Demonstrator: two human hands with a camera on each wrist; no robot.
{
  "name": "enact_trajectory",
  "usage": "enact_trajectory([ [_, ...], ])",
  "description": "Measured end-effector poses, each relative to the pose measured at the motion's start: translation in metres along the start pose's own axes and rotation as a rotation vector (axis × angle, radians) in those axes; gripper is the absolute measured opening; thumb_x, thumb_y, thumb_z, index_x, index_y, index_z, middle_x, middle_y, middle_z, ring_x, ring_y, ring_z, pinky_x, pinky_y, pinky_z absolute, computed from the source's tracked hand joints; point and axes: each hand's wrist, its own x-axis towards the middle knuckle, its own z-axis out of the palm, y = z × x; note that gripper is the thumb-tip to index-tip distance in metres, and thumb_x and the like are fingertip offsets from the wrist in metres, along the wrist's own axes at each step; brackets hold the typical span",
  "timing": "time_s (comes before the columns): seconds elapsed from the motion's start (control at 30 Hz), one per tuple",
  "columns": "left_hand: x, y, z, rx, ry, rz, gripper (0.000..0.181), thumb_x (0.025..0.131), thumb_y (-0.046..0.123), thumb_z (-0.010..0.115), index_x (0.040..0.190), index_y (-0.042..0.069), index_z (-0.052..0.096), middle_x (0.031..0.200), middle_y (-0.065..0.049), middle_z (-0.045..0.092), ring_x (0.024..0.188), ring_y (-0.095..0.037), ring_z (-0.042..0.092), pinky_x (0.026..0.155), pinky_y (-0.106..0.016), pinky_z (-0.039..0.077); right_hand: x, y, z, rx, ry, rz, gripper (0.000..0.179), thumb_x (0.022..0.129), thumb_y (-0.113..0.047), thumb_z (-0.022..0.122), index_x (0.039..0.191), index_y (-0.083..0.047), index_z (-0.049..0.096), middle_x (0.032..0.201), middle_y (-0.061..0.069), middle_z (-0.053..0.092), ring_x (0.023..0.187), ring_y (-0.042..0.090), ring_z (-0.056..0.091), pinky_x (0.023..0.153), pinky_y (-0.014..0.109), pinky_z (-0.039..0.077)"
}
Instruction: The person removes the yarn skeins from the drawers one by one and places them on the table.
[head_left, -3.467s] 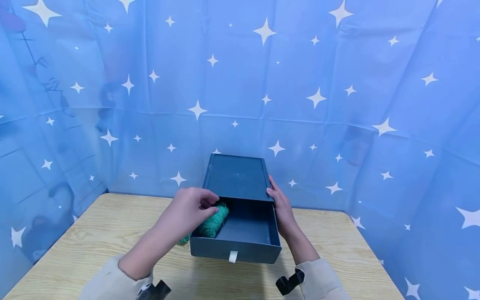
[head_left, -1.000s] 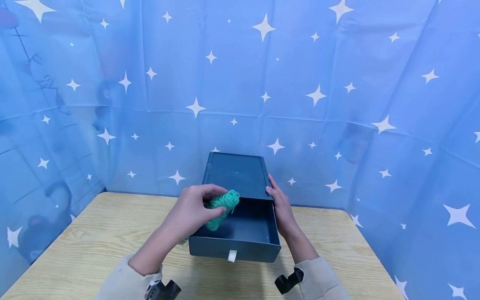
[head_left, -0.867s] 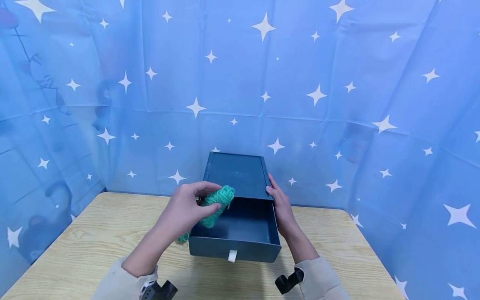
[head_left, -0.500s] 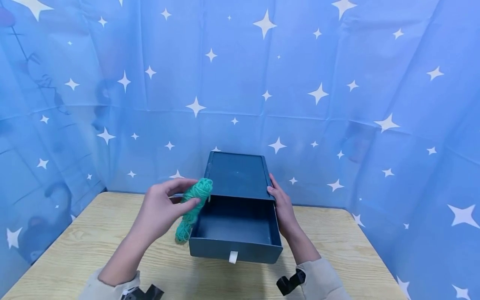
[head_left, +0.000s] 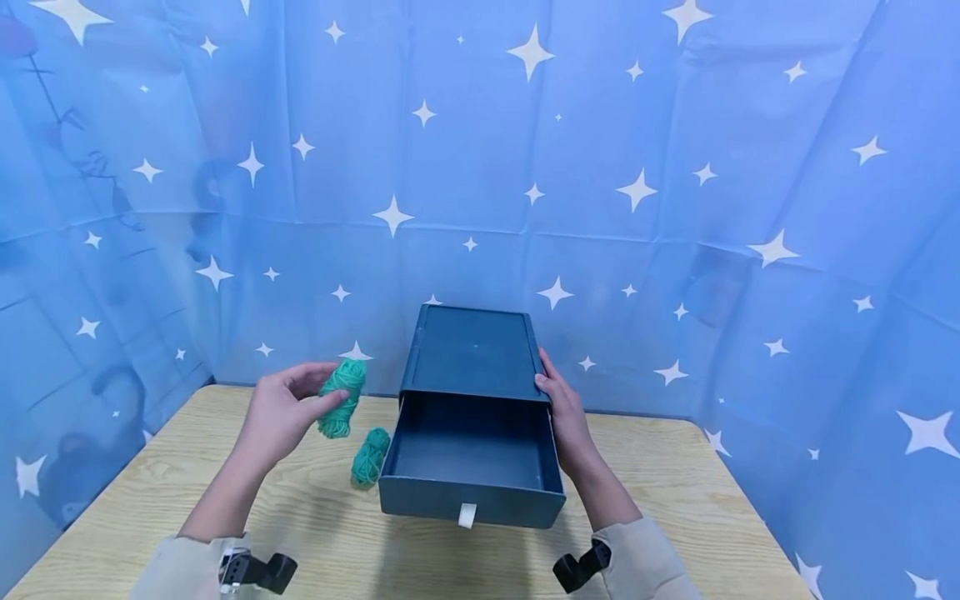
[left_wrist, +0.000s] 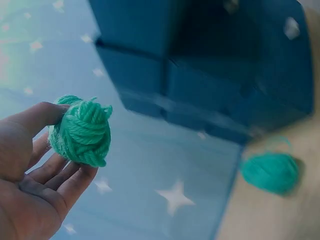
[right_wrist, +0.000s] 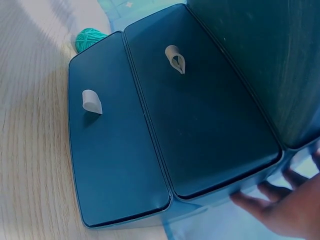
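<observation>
In the head view my left hand (head_left: 281, 412) pinches a green yarn skein (head_left: 343, 400) between thumb and fingers, above the table left of the drawer cabinet. A second green yarn skein (head_left: 371, 458) lies on the table by the cabinet's left side. The dark blue cabinet (head_left: 474, 350) has its top drawer (head_left: 471, 500) pulled out, with nothing visible inside. My right hand (head_left: 566, 412) rests against the cabinet's right side, thumb near the top edge. The right wrist view shows its fingers (right_wrist: 250, 202) extended along that side.
Two closed drawer fronts, a middle one (right_wrist: 200, 125) and a lower one (right_wrist: 115, 150), sit under the pulled-out drawer, each with a pale tab. The wooden table (head_left: 660, 483) reaches back to a blue curtain (head_left: 480, 167) with white stars.
My left hand has lifted a yarn skein out of the drawer and carried it left, past the drawer's edge. The other skein on the table is now uncovered. My right hand stays in place.
</observation>
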Motion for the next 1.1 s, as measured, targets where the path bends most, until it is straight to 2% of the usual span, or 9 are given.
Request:
enact_trajectory([
  [0.13, 0.005, -0.024, 0.006, 0.027, -0.018, -0.046, 0.047, 0.093, 0.028, 0.075, 0.134, 0.007, 0.065, 0.125, -0.019, 0.071, 0.109, -0.029, 0.07, 0.077, -0.017, 0.056, -0.001, 0.0, 0.0, -0.001, 0.0, -0.005, 0.056, 0.106, -0.046, 0.036, 0.16, -0.042, 0.021, 0.171, -0.003, 0.015, 0.157, 0.041, 0.013, 0.116, 0.077, 0.016],
  [0.23, 0.006, -0.038, 0.009, 0.031, -0.024, -0.073, 0.048, 0.093, 0.027, 0.074, 0.135, 0.005, 0.064, 0.128, -0.021, 0.069, 0.114, -0.036, 0.068, 0.081, -0.024, 0.059, -0.001, 0.0, 0.0, 0.003, 0.004, -0.002, 0.055, 0.106, -0.047, 0.037, 0.159, -0.043, 0.022, 0.171, -0.003, 0.016, 0.157, 0.04, 0.013, 0.116, 0.077, 0.016],
  [0.4, 0.007, -0.057, 0.014, 0.045, -0.024, -0.114, 0.047, 0.094, 0.026, 0.073, 0.134, 0.004, 0.064, 0.129, -0.022, 0.069, 0.116, -0.038, 0.067, 0.086, -0.035, 0.061, -0.001, 0.001, 0.001, 0.001, -0.001, -0.004, 0.055, 0.106, -0.047, 0.036, 0.159, -0.044, 0.022, 0.171, -0.004, 0.015, 0.158, 0.039, 0.013, 0.116, 0.077, 0.016],
  [0.7, 0.012, -0.09, 0.029, 0.044, -0.056, -0.139, 0.044, 0.093, 0.022, 0.074, 0.131, 0.0, 0.065, 0.127, -0.024, 0.068, 0.114, -0.038, 0.068, 0.086, -0.035, 0.061, -0.002, 0.001, -0.002, -0.009, 0.007, -0.003, 0.056, 0.106, -0.048, 0.035, 0.159, -0.044, 0.02, 0.172, -0.004, 0.013, 0.156, 0.042, 0.014, 0.115, 0.078, 0.018],
  [0.87, 0.013, -0.107, 0.04, 0.028, -0.085, -0.2, 0.048, 0.094, 0.024, 0.073, 0.133, -0.001, 0.062, 0.129, -0.025, 0.066, 0.117, -0.04, 0.065, 0.091, -0.042, 0.059, -0.004, 0.002, -0.003, 0.001, 0.01, -0.005, 0.056, 0.106, -0.047, 0.035, 0.16, -0.043, 0.02, 0.172, -0.004, 0.014, 0.157, 0.04, 0.013, 0.116, 0.077, 0.017],
  [1.0, 0.012, -0.116, 0.046, -0.037, -0.097, -0.262, 0.051, 0.094, 0.025, 0.072, 0.135, -0.002, 0.06, 0.132, -0.025, 0.064, 0.122, -0.041, 0.062, 0.091, -0.037, 0.059, -0.003, 0.002, -0.002, 0.009, 0.009, -0.011, 0.057, 0.106, -0.045, 0.036, 0.161, -0.04, 0.02, 0.172, -0.004, 0.014, 0.158, 0.04, 0.012, 0.117, 0.076, 0.017],
  [1.1, 0.012, -0.123, 0.05, -0.057, -0.101, -0.277, 0.051, 0.094, 0.023, 0.072, 0.135, -0.004, 0.059, 0.131, -0.027, 0.063, 0.123, -0.042, 0.061, 0.089, -0.034, 0.06, -0.002, 0.001, 0.0, 0.014, 0.006, -0.013, 0.058, 0.106, -0.045, 0.037, 0.161, -0.039, 0.02, 0.172, -0.003, 0.014, 0.158, 0.039, 0.012, 0.118, 0.075, 0.017],
])
